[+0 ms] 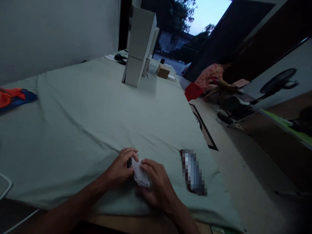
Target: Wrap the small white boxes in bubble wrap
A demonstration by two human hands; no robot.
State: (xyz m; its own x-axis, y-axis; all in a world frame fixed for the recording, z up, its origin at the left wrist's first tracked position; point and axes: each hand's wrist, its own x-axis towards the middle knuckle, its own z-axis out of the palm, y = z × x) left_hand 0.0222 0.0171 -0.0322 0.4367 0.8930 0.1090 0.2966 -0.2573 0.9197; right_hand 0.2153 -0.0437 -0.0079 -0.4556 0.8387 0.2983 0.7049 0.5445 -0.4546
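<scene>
Both of my hands rest on the near part of a table covered in a pale green cloth (80, 107). My left hand (120, 167) is curled, its fingertips pinching the top of a small crumpled clear plastic wrap (140, 175), with something small and dark under the fingers. My right hand (157, 185) is closed on the same wrap from the right and below. A flat red-edged card or phone (193, 172), blurred out, lies just right of my right hand.
Tall white boxes (138, 48) stand at the table's far middle, with a small cardboard box (162, 71) and dark items behind. An orange and blue cloth (13, 97) lies at the left edge. A person (214, 79) sits on the floor at right, near a fan (278, 83).
</scene>
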